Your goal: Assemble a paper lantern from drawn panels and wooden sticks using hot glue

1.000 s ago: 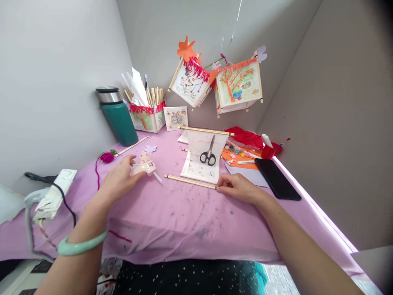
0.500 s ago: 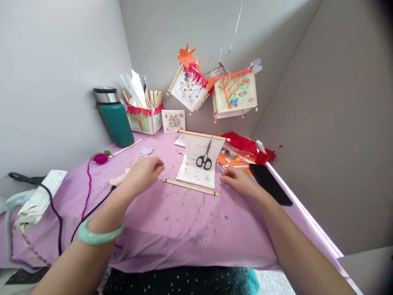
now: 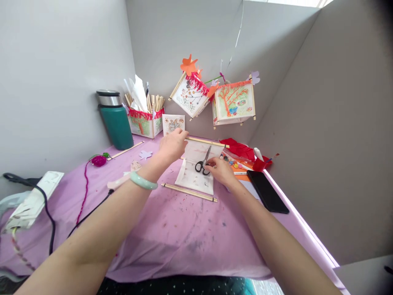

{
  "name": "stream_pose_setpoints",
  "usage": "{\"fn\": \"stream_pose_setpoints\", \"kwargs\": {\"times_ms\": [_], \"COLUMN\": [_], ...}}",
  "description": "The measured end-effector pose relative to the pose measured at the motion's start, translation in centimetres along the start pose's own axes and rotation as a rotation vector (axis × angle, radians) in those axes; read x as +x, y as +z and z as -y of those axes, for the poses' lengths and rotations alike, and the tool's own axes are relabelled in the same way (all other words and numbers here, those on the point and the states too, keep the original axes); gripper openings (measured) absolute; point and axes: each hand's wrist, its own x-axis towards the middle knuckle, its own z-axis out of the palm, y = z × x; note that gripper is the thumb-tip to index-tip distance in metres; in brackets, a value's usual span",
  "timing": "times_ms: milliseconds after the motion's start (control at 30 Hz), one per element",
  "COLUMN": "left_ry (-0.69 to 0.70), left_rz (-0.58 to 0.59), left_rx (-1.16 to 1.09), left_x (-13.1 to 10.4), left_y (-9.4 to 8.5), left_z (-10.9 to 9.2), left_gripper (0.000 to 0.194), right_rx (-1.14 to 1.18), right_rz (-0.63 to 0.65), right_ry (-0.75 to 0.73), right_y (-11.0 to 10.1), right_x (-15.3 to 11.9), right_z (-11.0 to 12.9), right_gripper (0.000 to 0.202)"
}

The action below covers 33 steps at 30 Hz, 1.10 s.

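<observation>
A white fabric panel (image 3: 194,176) with faint drawings lies on the pink cloth, with a pair of wooden sticks (image 3: 208,142) along its far edge. My left hand (image 3: 174,144) has its fingers closed at the left end of these sticks, hiding that end. Black-handled scissors (image 3: 206,157) rest on the panel, blades pointing away. The fingers of my right hand (image 3: 221,171) pinch the right finger loop of the scissors. Another pair of wooden sticks (image 3: 189,192), bound at both ends, lies just in front of the panel's near edge.
Two decorated fabric lanterns (image 3: 235,100) hang above the back. A green bottle (image 3: 116,123) and a stick-filled box (image 3: 145,125) stand at the back left. On the right lie a black phone (image 3: 267,191) and red cloth (image 3: 238,149). Magenta yarn (image 3: 99,160) and a power strip (image 3: 35,200) are left.
My left hand has moved forward and right to the far sticks. My right hand has moved left from beside the panel to the scissors' handle. The view has shifted slightly.
</observation>
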Motion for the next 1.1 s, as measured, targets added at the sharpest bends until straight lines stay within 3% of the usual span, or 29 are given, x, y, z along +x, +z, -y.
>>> {"fn": "stream_pose_setpoints", "kwargs": {"times_ms": [167, 267, 367, 400, 467, 533, 633, 767, 900, 1100], "left_ry": [0.052, 0.045, 0.05, 0.053, 0.056, 0.057, 0.059, 0.056, 0.067, 0.083], "left_rz": [0.08, 0.086, 0.086, 0.085, 0.08, 0.068, 0.053, 0.067, 0.073, 0.04], "left_rx": [0.045, 0.033, 0.025, 0.023, 0.017, 0.01, 0.009, 0.011, -0.008, -0.024], "left_x": [1.8, 2.0, 2.1, 2.1, 2.2, 2.2, 2.2, 2.3, 2.3, 2.3], "left_y": [0.7, 0.8, 0.7, 0.7, 0.7, 0.8, 0.8, 0.9, 0.8, 0.4], "left_z": [0.3, 0.2, 0.2, 0.3, 0.3, 0.3, 0.3, 0.4, 0.4, 0.2], "left_gripper": [0.029, 0.03, 0.031, 0.031, 0.03, 0.03, 0.03, 0.03, 0.029, 0.028], "right_rx": [0.012, 0.058, 0.079, 0.031, -0.122, -0.183, -0.144, -0.21, -0.181, 0.056], "right_rz": [0.057, 0.145, 0.27, 0.272, 0.15, 0.048, 0.173, 0.195, 0.201, 0.242], "right_ry": [-0.087, -0.102, -0.015, 0.026, 0.074, 0.046, 0.026, 0.186, 0.209, 0.383], "right_y": [-0.9, -3.6, -6.8, -7.6, -8.2, -7.4, -4.5, -1.1, -0.1, 0.2], "right_x": [-0.6, -2.0, -3.5, -3.9, -4.4, -4.5, -3.8, -1.9, -0.3, -0.2], "right_z": [0.1, -0.8, -2.7, -3.2, -3.8, -3.4, -1.5, 0.4, 0.0, -0.9], "right_gripper": [0.016, 0.014, 0.019, 0.019, 0.016, 0.016, 0.016, 0.012, 0.008, 0.017]}}
